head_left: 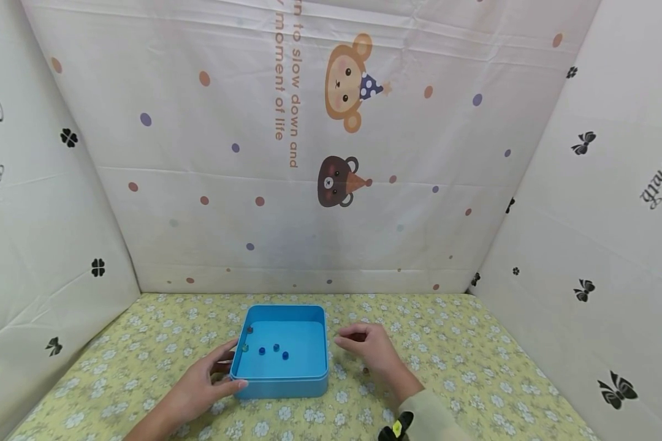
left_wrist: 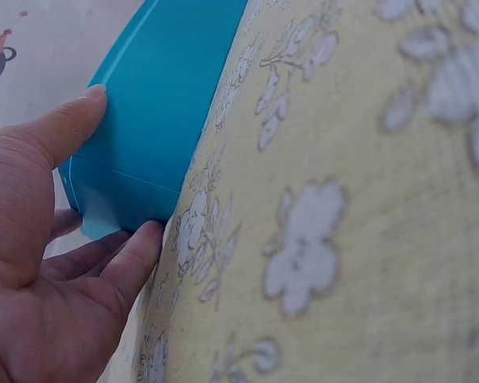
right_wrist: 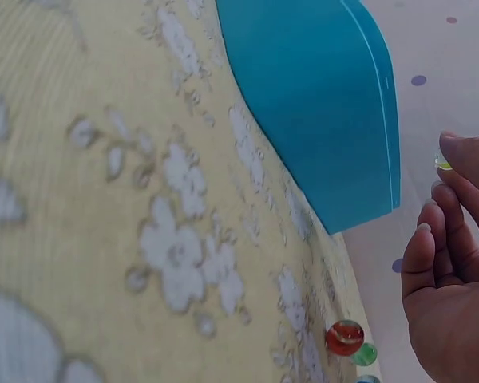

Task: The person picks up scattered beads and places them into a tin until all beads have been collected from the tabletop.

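A blue square box (head_left: 282, 388) stands on the flowered cloth, its top uncovered. At its near left corner my left hand (head_left: 203, 384) grips it, thumb (left_wrist: 73, 124) on one wall and fingers round the other side. Inside, toward the left, lie several marbles: a reddish one (head_left: 250, 330), a greenish one (head_left: 245, 348) and dark blue ones (head_left: 285, 355). Just right of the box, above the cloth, my right hand (head_left: 374, 350) pinches a clear marble with yellow (right_wrist: 443, 163) between thumb and fingertips. The fingers hide part of it.
On the cloth below my right hand lies a red marble (right_wrist: 345, 337), with a green marble (right_wrist: 365, 354) beside it and another partly cut off by the frame edge. Printed white sheets (head_left: 287, 245) rise behind and at both sides of the flowered cloth (head_left: 447, 380).
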Tool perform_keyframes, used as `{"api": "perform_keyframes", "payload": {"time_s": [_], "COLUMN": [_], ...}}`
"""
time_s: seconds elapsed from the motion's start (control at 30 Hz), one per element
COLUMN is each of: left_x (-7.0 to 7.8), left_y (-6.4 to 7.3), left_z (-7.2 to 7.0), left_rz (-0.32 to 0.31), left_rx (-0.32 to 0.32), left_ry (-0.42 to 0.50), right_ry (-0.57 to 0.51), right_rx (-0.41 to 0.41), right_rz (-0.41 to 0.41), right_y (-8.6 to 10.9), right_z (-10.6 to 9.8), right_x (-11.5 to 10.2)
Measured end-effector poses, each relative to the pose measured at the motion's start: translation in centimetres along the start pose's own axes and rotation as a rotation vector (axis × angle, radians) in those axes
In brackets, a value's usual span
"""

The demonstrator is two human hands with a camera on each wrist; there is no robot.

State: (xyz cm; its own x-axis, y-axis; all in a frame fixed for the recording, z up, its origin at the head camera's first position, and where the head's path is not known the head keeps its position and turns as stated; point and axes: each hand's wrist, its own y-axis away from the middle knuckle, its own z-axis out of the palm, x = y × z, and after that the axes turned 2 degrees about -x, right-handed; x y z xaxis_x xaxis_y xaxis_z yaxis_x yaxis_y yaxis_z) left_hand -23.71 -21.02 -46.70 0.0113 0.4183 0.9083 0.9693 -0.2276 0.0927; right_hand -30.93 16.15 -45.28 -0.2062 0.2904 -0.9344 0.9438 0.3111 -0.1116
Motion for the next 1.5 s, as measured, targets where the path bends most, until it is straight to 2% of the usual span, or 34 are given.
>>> {"api": "perform_keyframes", "payload": {"time_s": [0.4,0.67,0.87,1.1,1.33,1.5], "left_x": [0.1,0.1,0.1,0.1,0.1,0.2], "left_y": [-0.1,-0.2,-0.2,-0.2,-0.2,-0.2], "left_z": [0.0,0.0,0.0,0.0,0.1,0.2], "left_rz": [-0.006,-0.010,-0.008,-0.016,-0.025,-0.033], "left_rx": [0.006,0.010,0.009,0.017,0.024,0.040], "left_ry": [-0.009,-0.017,-0.017,-0.020,-0.020,-0.023], "right_ry": [0.065,0.041,0.063,0.127,0.217,0.263], "right_rx": [-0.022,-0.030,-0.044,-0.064,-0.078,-0.097], "right_rz": [-0.051,-0.076,-0.073,-0.076,-0.112,-0.102], "right_y": [-0.8,-1.1,-1.5,-2.0,-2.5,-2.8], "right_z": [0.8,1.6,2.0,2.5,3.1,3.5], "right_x": [-0.6,-1.2,-1.6,-2.1,-3.0,-3.5]}}
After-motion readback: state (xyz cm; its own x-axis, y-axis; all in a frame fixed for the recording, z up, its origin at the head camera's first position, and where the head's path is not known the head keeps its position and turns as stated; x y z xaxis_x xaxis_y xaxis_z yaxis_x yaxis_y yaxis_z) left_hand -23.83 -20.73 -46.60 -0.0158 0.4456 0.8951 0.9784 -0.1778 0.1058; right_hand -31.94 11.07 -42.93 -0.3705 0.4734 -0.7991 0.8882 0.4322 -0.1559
